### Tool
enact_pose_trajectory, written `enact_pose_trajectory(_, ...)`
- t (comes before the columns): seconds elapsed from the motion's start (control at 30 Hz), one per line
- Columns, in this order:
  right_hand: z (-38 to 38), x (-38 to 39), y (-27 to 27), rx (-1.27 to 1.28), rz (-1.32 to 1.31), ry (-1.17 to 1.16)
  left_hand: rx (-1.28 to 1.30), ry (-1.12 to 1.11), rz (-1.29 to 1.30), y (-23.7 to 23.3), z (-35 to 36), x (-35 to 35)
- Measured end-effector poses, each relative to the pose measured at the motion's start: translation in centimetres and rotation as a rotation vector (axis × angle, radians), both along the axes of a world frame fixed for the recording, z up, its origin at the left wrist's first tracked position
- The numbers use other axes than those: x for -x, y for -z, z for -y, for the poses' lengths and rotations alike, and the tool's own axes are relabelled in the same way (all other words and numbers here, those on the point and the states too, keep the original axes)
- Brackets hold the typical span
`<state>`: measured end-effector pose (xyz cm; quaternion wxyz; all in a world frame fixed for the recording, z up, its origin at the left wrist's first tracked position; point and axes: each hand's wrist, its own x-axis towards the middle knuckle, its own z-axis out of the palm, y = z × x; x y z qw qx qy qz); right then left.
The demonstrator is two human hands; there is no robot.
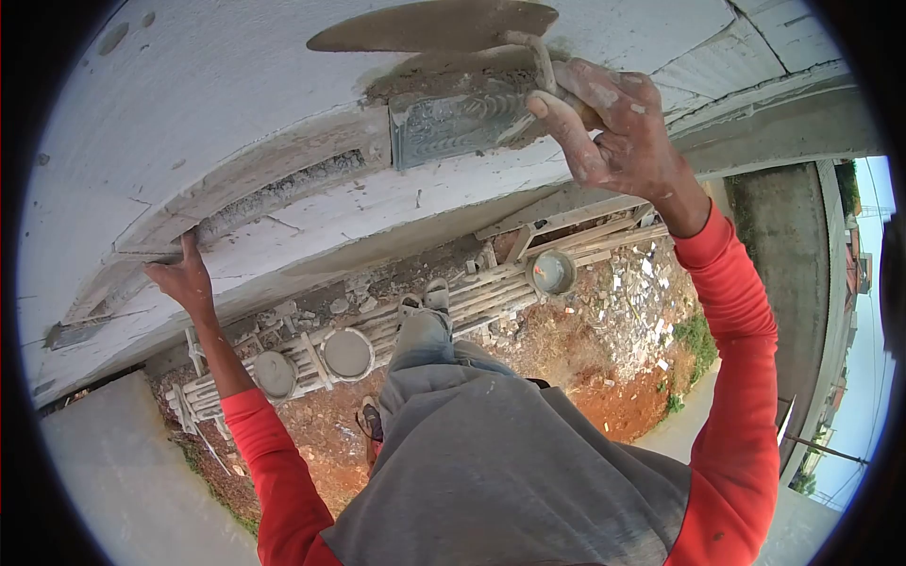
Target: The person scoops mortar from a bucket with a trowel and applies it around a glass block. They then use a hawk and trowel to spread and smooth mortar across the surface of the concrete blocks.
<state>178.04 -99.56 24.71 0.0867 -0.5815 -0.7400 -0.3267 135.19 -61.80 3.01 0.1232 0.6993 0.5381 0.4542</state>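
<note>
My right hand [613,123] is closed around the handle of a pointed trowel [434,26], whose long blade lies close to the white wall [255,85]. Below the blade, wet grey mortar [415,83] borders a shiny grey rectangular panel [458,127] set in the wall. Further left, my left hand [186,278] rests at the edge of a long narrow recess [283,193]. One of its digits reaches up into the recess and stands apart from the others, which are partly hidden. I see nothing held in that hand.
I stand on a scaffold of bamboo poles [491,297] high above rubble-strewn ground [566,358]. Two mortar-filled buckets [347,355] [276,374] sit on the poles to the left. Another bucket [551,272] with grey contents stands right of my feet. A concrete wall [783,245] rises at right.
</note>
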Motion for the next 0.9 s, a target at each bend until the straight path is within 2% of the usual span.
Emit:
enact_pose_trajectory(0.07,-0.1,1.5,0.0,0.139,-0.229,0.165,-0.003,0.025,0.015,0.0,0.0,-0.1)
enact_pose_trajectory(0.17,-0.2,1.9,-0.4,0.042,-0.152,0.051,0.007,0.026,0.045,0.0,-0.1,-0.1)
enact_pose_trajectory(0.3,-0.3,1.6,0.1,0.360,-0.337,0.291,0.026,0.015,0.026,0.0,0.1,0.0)
enact_pose_trajectory(0.4,-0.7,1.2,-0.6,0.095,-0.356,0.045,-0.016,0.017,0.039,-0.1,-0.1,-0.2)
enact_pose_trajectory(0.53,0.5,0.2,0.8,0.215,-0.264,0.121,-0.009,0.010,0.009,0.2,0.0,0.1)
enact_pose_trajectory(0.6,0.1,0.7,-0.5,0.106,-0.323,0.033,-0.014,-0.003,0.019,0.1,-0.2,-0.1)
enact_pose_trajectory(0.67,0.5,1.0,-0.1,0.146,-0.381,0.048,0.009,0.004,0.003,0.1,0.3,0.3)
enact_pose_trajectory(0.73,0.9,-0.6,1.1,0.298,-0.388,0.136,0.019,0.005,0.007,-0.3,0.3,0.0)
enact_pose_trajectory(0.83,0.7,0.7,0.4,0.178,-0.354,0.084,-0.033,0.046,0.030,0.3,-0.6,0.3)
enact_pose_trajectory(0.9,0.1,2.1,0.5,0.199,-0.361,0.151,0.142,-0.020,-0.099,0.1,-0.8,1.0)
